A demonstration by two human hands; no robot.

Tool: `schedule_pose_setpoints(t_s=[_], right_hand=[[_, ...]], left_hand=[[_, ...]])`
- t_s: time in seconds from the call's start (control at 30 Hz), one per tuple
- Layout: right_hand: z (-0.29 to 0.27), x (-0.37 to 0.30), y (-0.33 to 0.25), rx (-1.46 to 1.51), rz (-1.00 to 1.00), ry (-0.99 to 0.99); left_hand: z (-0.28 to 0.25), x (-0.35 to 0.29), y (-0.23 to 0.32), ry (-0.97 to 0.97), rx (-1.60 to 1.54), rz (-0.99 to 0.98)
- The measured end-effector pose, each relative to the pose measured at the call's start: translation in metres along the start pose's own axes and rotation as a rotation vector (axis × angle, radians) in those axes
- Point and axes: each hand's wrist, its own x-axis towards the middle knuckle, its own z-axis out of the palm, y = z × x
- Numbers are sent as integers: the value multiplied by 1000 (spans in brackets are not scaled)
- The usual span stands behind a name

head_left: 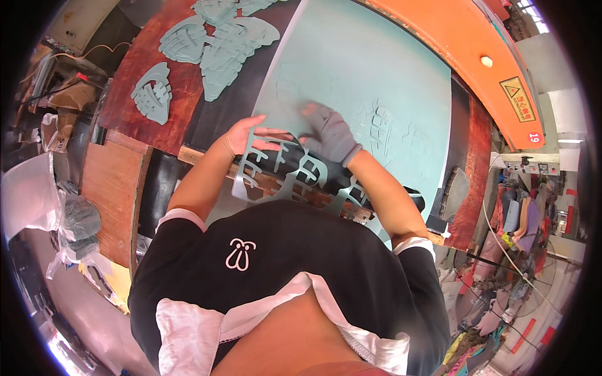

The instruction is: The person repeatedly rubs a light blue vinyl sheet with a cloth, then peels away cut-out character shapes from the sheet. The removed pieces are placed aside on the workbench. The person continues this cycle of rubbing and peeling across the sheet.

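A pale blue-green sheet with cut-out openings (pixel 248 180) hangs over the table's front edge, close to my body. My left hand (pixel 251 135), bare, holds its upper left corner, the fingers stretched behind the sheet and the thumb on the near side. To the right, my right hand (pixel 332 135) wears a grey glove with bare fingertips. It is over the sheet's upper edge, its fingers smeared by motion, so its grip is unclear. Beneath both hands lies a wide pale blue-green board (pixel 357 69), marked with cut outlines.
Stacks of slotted blue-green pieces (pixel 233 53) lie at the far left, with a smaller stack (pixel 152 94) on the red-brown tabletop (pixel 128 81). An orange machine arm (pixel 451 37) spans the far right. A grey curved piece (pixel 456 193) lies right of the board.
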Motion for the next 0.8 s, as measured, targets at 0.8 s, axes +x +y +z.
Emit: schedule_pose_setpoints(t_s=[0.8], right_hand=[[-61,124,168,764,900,568]], left_hand=[[1,0,10,162,132,62]])
